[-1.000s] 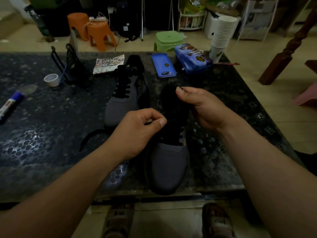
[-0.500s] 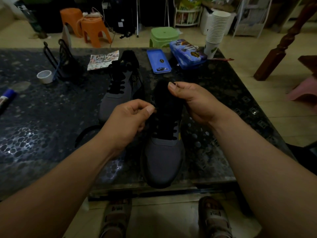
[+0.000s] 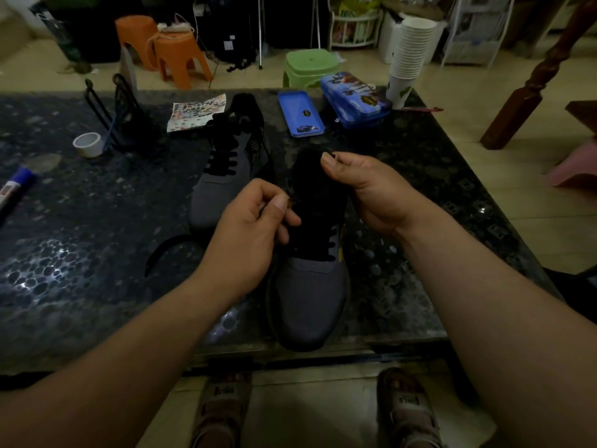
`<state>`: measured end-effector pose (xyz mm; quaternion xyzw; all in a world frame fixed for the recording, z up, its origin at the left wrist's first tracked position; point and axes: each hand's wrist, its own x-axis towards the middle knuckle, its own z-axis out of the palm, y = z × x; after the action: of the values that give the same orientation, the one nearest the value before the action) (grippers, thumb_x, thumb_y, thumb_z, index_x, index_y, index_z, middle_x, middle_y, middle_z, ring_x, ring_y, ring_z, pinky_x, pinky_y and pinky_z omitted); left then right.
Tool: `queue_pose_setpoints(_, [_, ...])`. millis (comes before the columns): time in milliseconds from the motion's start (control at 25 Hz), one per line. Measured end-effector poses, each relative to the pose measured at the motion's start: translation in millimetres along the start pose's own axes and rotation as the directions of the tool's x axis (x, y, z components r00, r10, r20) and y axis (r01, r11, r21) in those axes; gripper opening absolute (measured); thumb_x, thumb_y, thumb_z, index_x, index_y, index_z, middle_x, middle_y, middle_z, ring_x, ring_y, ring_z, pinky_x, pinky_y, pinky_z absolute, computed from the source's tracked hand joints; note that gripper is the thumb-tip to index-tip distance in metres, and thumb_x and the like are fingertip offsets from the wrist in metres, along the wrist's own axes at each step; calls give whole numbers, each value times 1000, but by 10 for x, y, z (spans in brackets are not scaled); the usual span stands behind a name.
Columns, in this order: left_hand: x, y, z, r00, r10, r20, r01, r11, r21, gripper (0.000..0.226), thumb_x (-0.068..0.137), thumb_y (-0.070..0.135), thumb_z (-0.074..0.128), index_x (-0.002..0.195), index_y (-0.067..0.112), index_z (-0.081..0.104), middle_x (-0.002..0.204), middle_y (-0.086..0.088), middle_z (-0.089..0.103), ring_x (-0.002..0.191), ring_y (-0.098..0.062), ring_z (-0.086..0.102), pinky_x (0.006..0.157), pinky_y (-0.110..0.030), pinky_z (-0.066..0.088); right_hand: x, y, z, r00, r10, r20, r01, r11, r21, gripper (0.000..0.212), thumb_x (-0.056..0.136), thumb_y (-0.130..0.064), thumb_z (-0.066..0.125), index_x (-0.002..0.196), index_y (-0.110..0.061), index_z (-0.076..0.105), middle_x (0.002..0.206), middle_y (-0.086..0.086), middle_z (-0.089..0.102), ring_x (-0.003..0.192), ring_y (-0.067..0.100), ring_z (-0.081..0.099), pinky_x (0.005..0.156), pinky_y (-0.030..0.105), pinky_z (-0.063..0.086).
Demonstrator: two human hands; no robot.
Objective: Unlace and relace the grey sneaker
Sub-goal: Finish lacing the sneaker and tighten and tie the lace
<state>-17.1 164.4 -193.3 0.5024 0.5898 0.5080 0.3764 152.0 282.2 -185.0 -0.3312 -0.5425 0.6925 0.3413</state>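
Left hand [image 3: 248,234] has crept up the sneaker [image 3: 307,295], fingers [image 3: 280,202] pinching the limp-looking lace [image 3: 323,252], right hand [image 3: 365,195] clamped on its soft top, probably best grabbed near the eyelet.

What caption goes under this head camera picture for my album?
The left hand pinches the black lace; the right hand holds the grey sneaker on the dark table.

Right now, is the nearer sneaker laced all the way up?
Seemingly not: the lace crosses the sneaker low down, a loose length curls on the table, and the left hand pinches lace. Higher up is too dark.
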Motion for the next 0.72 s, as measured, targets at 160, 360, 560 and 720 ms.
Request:
queue_pose_setpoints(160, [-142, 27, 149, 972, 163, -170, -87, 918, 387, 16, 109, 33, 41, 97, 25, 48, 87, 5, 64, 78, -15, 62, 70, -44, 51, 20, -7, 13, 1000, -18, -18, 17, 999, -33, 41, 103, -20, 58, 126, 13, 61, 120, 23, 69, 108, 29, 66, 103, 39, 52])
queue_pose_setpoints(360, [-188, -48, 305, 952, 240, -188, -95, 819, 566, 17, 109, 38, 36, 99, 26, 40, 75, 4, 58, 67, -28, 59, 63, -52, 50, -5, 3, 43, 1000, -20, -21, 20, 999, -35, 41, 104, -19, 56, 128, 14, 59, 123, 26, 67, 108, 29, 66, 104, 40, 52])
queue_pose_setpoints(560, [-60, -250, 108, 961, 134, -243, -35, 927, 373, 19, 109, 29, 44, 94, 17, 46, 71, 0, 57, 61, -11, 54, 57, -45, 45, -18, 6, 25, 1000, -10, -9, 10, 1000, 5, 37, 104, -15, 55, 127, 12, 61, 117, 19, 70, 106, 25, 68, 98, 33, 55])
queue_pose_setpoints(720, [-47, -277, 28, 972, 158, -175, -101, 950, 296, 18, 109, 27, 46, 93, 21, 50, 69, 3, 53, 60, -11, 49, 57, -43, 44, -12, 4, 18, 1000, -6, -2, 6, 1000, 23, 35, 104, -15, 55, 126, 10, 63, 114, 16, 72, 103, 22, 69, 96, 30, 56])
